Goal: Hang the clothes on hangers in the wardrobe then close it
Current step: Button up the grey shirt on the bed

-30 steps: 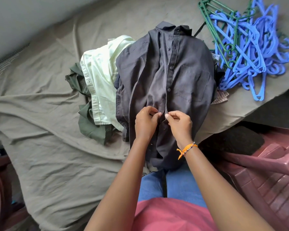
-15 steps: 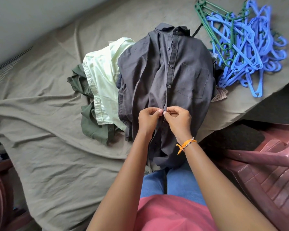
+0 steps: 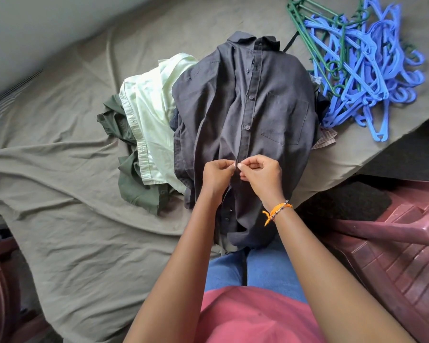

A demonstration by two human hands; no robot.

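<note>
A dark grey button-up shirt (image 3: pixel 248 112) lies front-up on top of a pile of clothes on the bed, collar away from me. My left hand (image 3: pixel 217 175) and my right hand (image 3: pixel 263 175) meet at its button placket low on the front, each pinching the fabric edge there. Under it lie a pale green shirt (image 3: pixel 154 120) and a dark olive garment (image 3: pixel 134 186). A heap of blue and green plastic hangers (image 3: pixel 362 63) rests on the bed to the upper right.
The bed has an olive-grey sheet (image 3: pixel 67 194) with wrinkles, and a pale wall runs along its far left. A maroon plastic chair (image 3: pixel 391 243) stands at the right beside my legs. Dark furniture shows at the lower left edge.
Both hands have shifted slightly up the placket and closed in on one spot. The shirt pile and hangers have stayed put.
</note>
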